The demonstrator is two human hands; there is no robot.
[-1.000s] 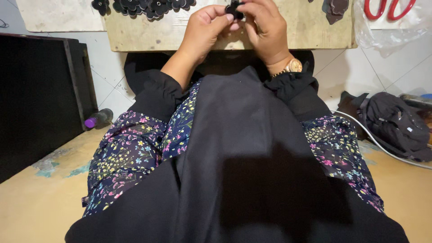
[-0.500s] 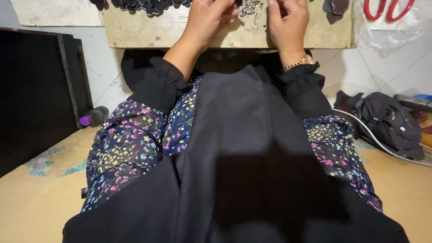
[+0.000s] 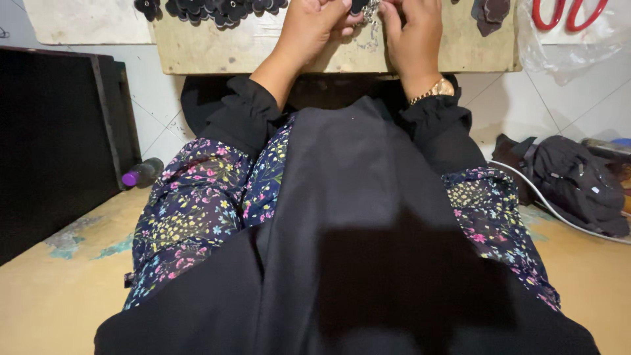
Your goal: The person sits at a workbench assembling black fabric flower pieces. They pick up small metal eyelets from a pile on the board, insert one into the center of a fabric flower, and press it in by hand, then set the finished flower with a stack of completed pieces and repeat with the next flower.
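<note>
- A small dark piece (image 3: 358,6) with a bit of silvery chain (image 3: 372,14) hanging by it sits at the top edge of the view, between the fingertips of both hands, over the wooden board (image 3: 217,47).
- The left hand (image 3: 314,26) has its fingers curled in toward the piece, pinching it from the left.
- The right hand (image 3: 413,29) closes on the chain side from the right; a gold wristwatch (image 3: 432,91) sits on its wrist.
- A row of dark flower-shaped cutouts (image 3: 210,8) lies on the board well left of the hands.
- Red scissor handles (image 3: 568,13) lie at the far right on clear plastic.
- A black cloth covers the lap over a floral dress (image 3: 190,210).
- A purple-capped bottle (image 3: 141,173) lies on the floor to the left; a dark bundle (image 3: 572,181) lies to the right.
</note>
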